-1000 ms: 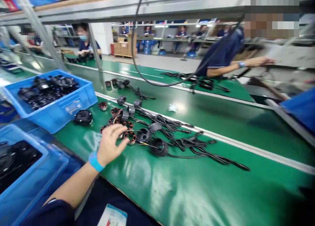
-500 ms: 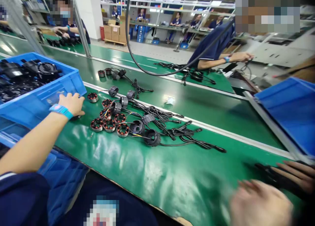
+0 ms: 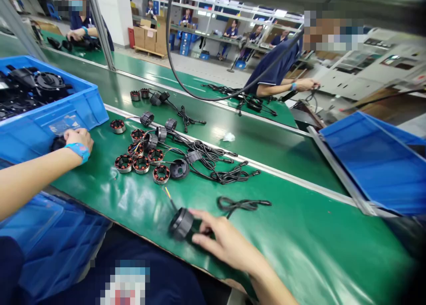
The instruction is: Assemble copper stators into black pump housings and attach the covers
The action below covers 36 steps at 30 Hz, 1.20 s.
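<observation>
My right hand (image 3: pixel 222 240) has its thumb and forefinger at the rim of a ribbed black plastic cap (image 3: pixel 181 224), held tilted near the table's front edge. Coloured wires lead from this cap toward a stator ring with copper windings (image 3: pixel 161 174); a looped black cable (image 3: pixel 244 204) lies behind the hand. At the left, my left hand (image 3: pixel 79 142) is closed beside the blue crate, its fingers curled at a dark plastic part (image 3: pixel 58 142) mostly hidden by the hand. Several more stator rings (image 3: pixel 124 163), caps (image 3: pixel 179 168) and bundled cables (image 3: pixel 229 174) lie in a group mid-table.
The blue crate (image 3: pixel 76 107) at left holds black housings (image 3: pixel 49 81). A metal rail (image 3: pixel 282 174) runs behind the parts, and a blue bin (image 3: pixel 376 163) leans at right. A black cable (image 3: pixel 169 52) hangs overhead. Co-workers sit across the line, one handling a cable (image 3: pixel 308 84).
My right hand has come from the lower right to the cap, which now sits nearer the front edge, apart from the group. My left hand has moved slightly left and down, its fingers now curled.
</observation>
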### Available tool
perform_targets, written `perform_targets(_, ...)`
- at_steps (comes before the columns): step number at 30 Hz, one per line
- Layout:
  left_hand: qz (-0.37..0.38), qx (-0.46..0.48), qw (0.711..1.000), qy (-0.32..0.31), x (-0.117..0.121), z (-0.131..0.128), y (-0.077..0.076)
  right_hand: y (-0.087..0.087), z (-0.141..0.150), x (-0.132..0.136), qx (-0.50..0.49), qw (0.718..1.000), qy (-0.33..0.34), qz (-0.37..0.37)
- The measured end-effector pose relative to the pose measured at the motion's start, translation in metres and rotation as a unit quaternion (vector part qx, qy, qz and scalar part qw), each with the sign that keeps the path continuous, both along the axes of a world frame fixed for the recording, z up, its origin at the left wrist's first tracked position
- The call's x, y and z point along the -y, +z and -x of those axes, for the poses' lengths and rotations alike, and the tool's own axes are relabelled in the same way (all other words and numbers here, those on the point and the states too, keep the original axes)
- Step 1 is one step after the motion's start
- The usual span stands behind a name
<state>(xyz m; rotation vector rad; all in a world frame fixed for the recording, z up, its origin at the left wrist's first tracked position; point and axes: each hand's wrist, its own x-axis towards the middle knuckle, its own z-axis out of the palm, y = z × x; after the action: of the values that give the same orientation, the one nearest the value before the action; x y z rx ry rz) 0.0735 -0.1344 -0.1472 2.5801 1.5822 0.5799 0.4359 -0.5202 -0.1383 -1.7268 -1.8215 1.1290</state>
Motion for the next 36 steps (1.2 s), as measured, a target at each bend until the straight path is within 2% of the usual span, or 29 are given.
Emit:
perform_targets(2,0.009,-0.044,0.999,-0.016,0.008,0.011,0.017,0.010,0.007,0.003,-0.055,0.996,0.065,0.012)
perform_targets(3,0.010,-0.064,0.998,-0.020,0.012,0.016,0.027,0.011,0.010,-0.001,-0.056,0.996,0.064,-0.002)
perform_targets(5,-0.009,-0.084,0.996,-0.023,0.024,0.023,0.048,0.008,0.015,-0.018,-0.024,0.998,0.017,-0.056)
perform_targets(8,-0.120,-0.035,0.992,-0.034,0.058,0.026,0.073,-0.005,0.025,-0.058,0.036,0.990,-0.020,-0.133)
perform_targets(10,-0.220,0.056,0.973,-0.049,0.089,0.021,0.077,-0.015,0.036,-0.084,0.072,0.985,-0.014,-0.154)
perform_targets(12,-0.271,0.156,0.948,-0.065,0.121,0.009,0.070,-0.022,0.047,-0.103,0.089,0.983,-0.028,-0.156)
perform_targets(13,-0.269,0.200,0.939,-0.071,0.137,0.000,0.063,-0.025,0.051,-0.108,0.084,0.983,-0.034,-0.157)
perform_targets(15,-0.217,0.276,0.932,-0.088,0.163,-0.021,0.044,-0.028,0.058,-0.108,0.055,0.984,-0.040,-0.166)
perform_targets(17,-0.126,0.352,0.920,-0.118,0.183,-0.046,0.022,-0.025,0.060,-0.092,0.020,0.980,-0.045,-0.191)
perform_targets(19,-0.039,0.402,0.904,-0.143,0.199,-0.072,0.002,-0.016,0.058,-0.065,0.012,0.966,-0.069,-0.251)
perform_targets(22,0.030,0.415,0.897,-0.151,0.218,-0.110,-0.018,0.006,0.057,-0.019,0.055,0.915,-0.134,-0.377)
perform_targets(24,0.064,0.402,0.899,-0.163,0.231,-0.133,-0.025,0.020,0.061,0.002,0.081,0.885,-0.172,-0.424)
perform_targets(26,0.092,0.382,0.899,-0.191,0.243,-0.152,-0.030,0.027,0.066,0.008,0.079,0.875,-0.195,-0.436)
perform_targets(30,0.129,0.343,0.887,-0.282,0.256,-0.170,-0.038,0.020,0.067,-0.006,0.073,0.871,-0.203,-0.442)
perform_targets(33,0.090,0.310,0.902,-0.286,0.255,-0.170,-0.039,0.012,0.061,-0.017,0.110,0.870,-0.226,-0.425)
perform_targets(36,0.040,0.280,0.915,-0.286,0.250,-0.167,-0.033,0.015,0.058,-0.018,0.145,0.874,-0.232,-0.402)
